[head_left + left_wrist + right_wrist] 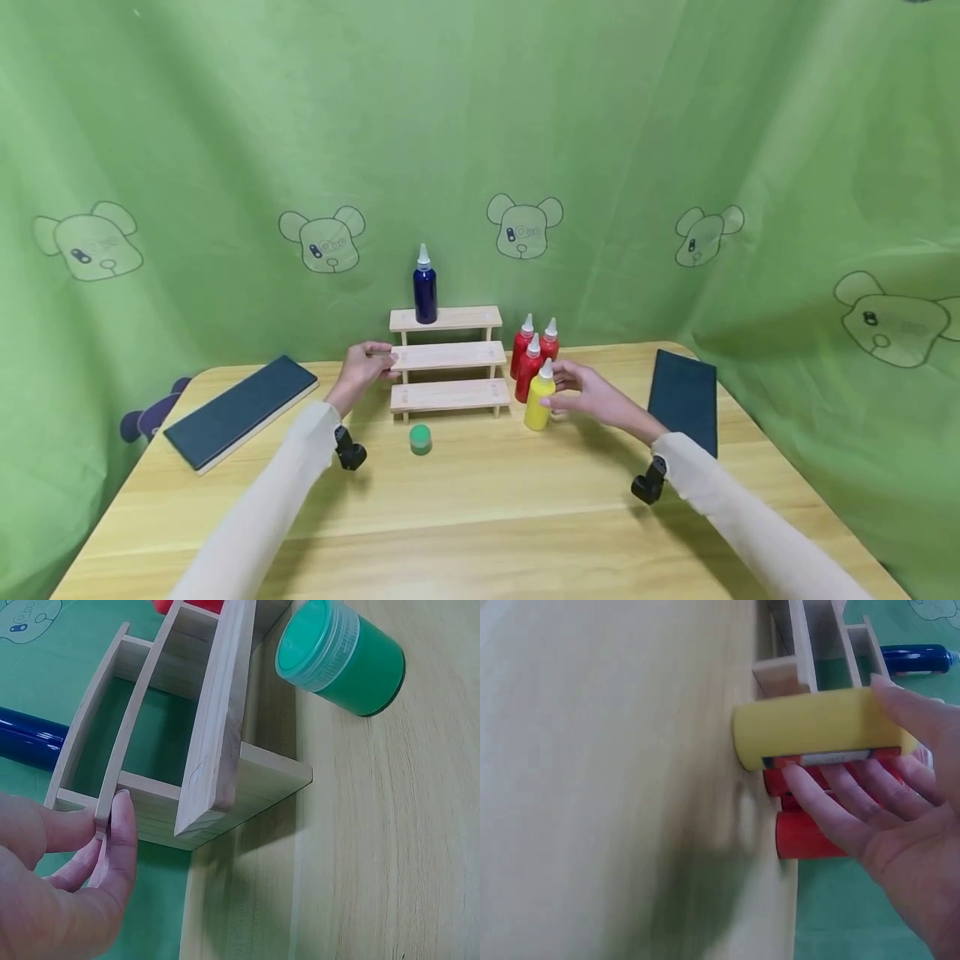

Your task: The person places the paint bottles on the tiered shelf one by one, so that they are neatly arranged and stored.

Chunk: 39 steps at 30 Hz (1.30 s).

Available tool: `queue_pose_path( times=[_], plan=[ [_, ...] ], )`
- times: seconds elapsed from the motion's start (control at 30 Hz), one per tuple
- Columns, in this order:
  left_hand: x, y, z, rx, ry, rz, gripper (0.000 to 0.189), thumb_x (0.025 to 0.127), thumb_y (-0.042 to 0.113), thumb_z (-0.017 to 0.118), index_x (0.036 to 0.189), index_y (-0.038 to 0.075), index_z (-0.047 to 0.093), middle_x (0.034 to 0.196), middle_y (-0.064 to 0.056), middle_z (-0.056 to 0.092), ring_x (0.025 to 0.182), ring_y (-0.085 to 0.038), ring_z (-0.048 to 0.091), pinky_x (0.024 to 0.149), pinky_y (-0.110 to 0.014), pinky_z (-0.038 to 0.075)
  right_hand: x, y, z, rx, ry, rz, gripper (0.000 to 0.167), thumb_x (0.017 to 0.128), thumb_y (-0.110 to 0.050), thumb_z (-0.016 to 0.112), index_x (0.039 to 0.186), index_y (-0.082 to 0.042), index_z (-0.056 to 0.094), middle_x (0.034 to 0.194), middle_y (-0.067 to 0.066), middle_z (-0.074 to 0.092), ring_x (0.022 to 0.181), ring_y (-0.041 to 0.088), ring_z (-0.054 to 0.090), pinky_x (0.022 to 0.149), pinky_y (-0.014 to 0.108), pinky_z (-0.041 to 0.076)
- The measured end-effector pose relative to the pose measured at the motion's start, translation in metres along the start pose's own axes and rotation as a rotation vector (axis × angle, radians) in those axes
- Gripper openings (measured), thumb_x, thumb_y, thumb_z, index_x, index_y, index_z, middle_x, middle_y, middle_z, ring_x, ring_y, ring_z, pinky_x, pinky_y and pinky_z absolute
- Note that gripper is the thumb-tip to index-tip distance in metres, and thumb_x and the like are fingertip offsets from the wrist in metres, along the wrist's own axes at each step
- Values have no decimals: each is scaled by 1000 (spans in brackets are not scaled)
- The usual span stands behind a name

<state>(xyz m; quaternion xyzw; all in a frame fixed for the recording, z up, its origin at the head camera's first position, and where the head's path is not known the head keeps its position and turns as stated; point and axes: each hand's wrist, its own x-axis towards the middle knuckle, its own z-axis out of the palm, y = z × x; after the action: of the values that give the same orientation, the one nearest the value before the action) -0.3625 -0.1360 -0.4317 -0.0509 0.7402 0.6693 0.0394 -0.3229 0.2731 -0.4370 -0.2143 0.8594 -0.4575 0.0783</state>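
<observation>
My left hand [367,367] pinches the left end of the middle board of a three-tier wooden display rack [448,355]. In the left wrist view, the thumb and fingers [120,855] meet around that board's end. My right hand [592,395] holds a yellow squeeze bottle [538,402] with a white pointed nozzle, upright beside the rack. In the right wrist view, the thumb lies on one side of the yellow bottle [810,724] and the fingers on the other; whether its base touches the table cannot be told. Red squeeze bottles [528,375] stand just behind it.
A dark blue bottle [425,293] stands on the rack's top tier. A small green-lidded jar [420,440] sits in front of the rack. Dark flat boards lie at the left [240,412] and right [682,400] of the wooden table [465,533]. A green curtain [420,125] hangs behind.
</observation>
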Motion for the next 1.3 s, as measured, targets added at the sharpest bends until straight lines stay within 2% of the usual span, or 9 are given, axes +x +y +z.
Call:
queue_pose_path(
  times=[0.13,0.23,0.37,0.5,0.67,0.9,1.0,1.13,1.3],
  plan=[
    [0,1,1,-7,-1,-2,40,102,-3,62,140,-11,53,132,-32,60,74,-11,69,101,-39,63,-2,0,7,2,79,-20,52,93,-13,80,135,6,56,128,21,65,122,39,62,112,54,54],
    [1,2,1,-8,-2,-6,40,102,-3,61,140,-12,53,132,-32,60,73,-10,69,97,-36,64,-5,1,18,-7,159,-32,49,92,-18,83,131,1,60,127,18,66,122,39,62,110,59,53],
    [1,2,2,-6,2,-3,40,102,-2,62,140,-11,53,131,-32,61,72,-11,69,93,-33,66,-8,4,35,-8,293,-27,48,90,-28,86,127,-6,65,124,13,68,122,35,62,101,48,62],
    [2,1,3,-7,-2,1,40,102,-2,62,140,-11,54,129,-31,62,72,-11,69,94,-33,66,-12,0,43,21,381,-23,50,89,-25,86,129,-6,65,122,14,69,120,34,64,94,35,65],
    [0,0,3,-19,-7,12,41,101,-5,61,140,-13,53,130,-33,61,75,-13,70,98,-37,64,-15,-13,40,11,366,-41,48,90,-18,85,132,-3,66,121,16,71,118,35,68,94,33,65],
    [-1,2,-1,-36,-23,-9,42,102,-5,61,141,-13,51,131,-33,61,73,-10,69,95,-34,65,-8,-36,25,-45,370,-90,49,94,-20,81,137,-3,65,125,18,73,117,35,70,100,45,63],
    [-2,2,-1,-34,-24,-14,42,102,-5,60,142,-13,51,132,-33,60,73,-10,69,96,-34,65,-3,-49,21,2,378,-100,48,98,-20,77,140,-2,63,124,20,72,113,35,69,92,43,66],
    [-1,1,-2,-29,-22,-13,42,102,-6,60,141,-13,51,132,-33,60,73,-10,69,100,-37,64,8,-66,18,79,382,-118,48,103,-23,71,145,-4,59,126,20,69,110,29,68,86,34,67],
    [0,1,-1,-11,-20,-11,42,101,-5,60,142,-12,52,131,-33,60,79,-16,71,106,-43,60,25,-88,16,173,412,-138,51,102,-24,71,147,-5,57,129,20,67,109,22,66,91,35,66]
  ],
)
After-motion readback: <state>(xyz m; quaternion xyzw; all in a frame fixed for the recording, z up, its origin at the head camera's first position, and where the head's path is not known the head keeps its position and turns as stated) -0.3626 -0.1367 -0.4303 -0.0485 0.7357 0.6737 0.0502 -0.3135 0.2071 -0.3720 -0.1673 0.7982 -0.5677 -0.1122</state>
